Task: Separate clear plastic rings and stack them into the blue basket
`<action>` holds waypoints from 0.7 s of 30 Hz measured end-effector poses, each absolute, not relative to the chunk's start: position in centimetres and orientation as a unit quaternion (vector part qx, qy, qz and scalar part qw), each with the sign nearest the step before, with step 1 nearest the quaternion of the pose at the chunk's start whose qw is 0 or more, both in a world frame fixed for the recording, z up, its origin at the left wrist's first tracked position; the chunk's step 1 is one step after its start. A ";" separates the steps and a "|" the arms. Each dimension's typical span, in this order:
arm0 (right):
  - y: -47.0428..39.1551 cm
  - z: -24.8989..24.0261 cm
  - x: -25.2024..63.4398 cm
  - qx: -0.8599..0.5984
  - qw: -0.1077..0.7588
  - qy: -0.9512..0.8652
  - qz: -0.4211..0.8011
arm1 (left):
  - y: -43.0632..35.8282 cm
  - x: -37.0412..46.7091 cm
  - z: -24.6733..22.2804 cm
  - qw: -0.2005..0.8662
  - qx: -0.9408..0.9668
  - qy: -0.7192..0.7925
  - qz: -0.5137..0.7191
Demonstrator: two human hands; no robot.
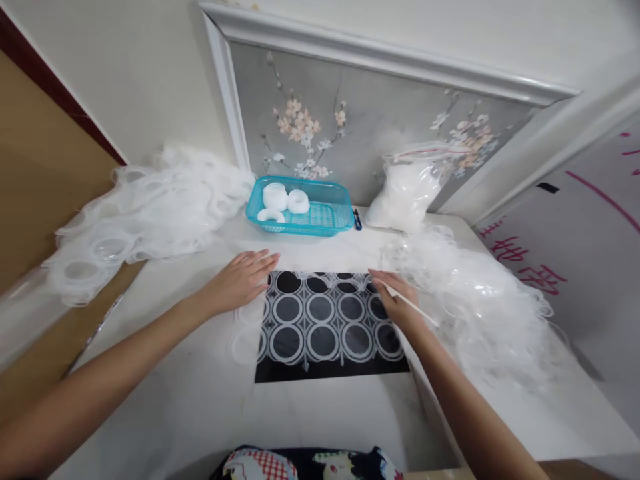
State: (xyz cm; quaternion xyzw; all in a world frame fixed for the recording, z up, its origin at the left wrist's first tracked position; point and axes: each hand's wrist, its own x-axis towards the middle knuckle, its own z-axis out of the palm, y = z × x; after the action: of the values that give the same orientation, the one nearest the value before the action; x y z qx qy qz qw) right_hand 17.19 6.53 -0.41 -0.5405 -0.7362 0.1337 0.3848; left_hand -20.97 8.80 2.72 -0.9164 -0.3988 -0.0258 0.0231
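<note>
Translucent joined rings (320,308) lie flat in rows over a black sheet (333,371) on the white table, some reaching past its left edge. My left hand (243,280) rests at the sheet's upper left corner, fingers spread, holding nothing. At the upper right corner is my right hand (397,297), its fingers closed around a thin white stick (413,305) that slants down to the right.
A blue basket (325,223) with several white rings stands behind the sheet. Heaps of translucent rings lie at left (165,207) and right (480,300). A plastic bag (407,190) and a small dark tool (357,220) are near the framed picture (370,107).
</note>
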 end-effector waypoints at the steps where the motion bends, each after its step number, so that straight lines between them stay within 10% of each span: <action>1: 7.6 0.0 17.2 -0.546 0.398 -0.727 0.120 | 9.6 -20.9 3.1 0.033 -0.912 -0.408 -0.026; 9: 10.4 2.2 13.8 -0.569 0.469 -0.671 0.079 | 9.6 -20.6 4.7 0.068 -0.890 -0.446 -0.060; 21: 4.4 -0.8 -0.2 -0.379 0.329 -0.733 0.459 | -5.1 -21.3 0.3 0.072 -0.917 -0.371 -0.127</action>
State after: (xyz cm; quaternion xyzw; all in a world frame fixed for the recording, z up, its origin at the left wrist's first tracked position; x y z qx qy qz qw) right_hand -0.24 4.41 -0.78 -0.3789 -0.7335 0.4585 0.3289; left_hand -21.35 -5.15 0.34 -0.9168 -0.3714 -0.1274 0.0722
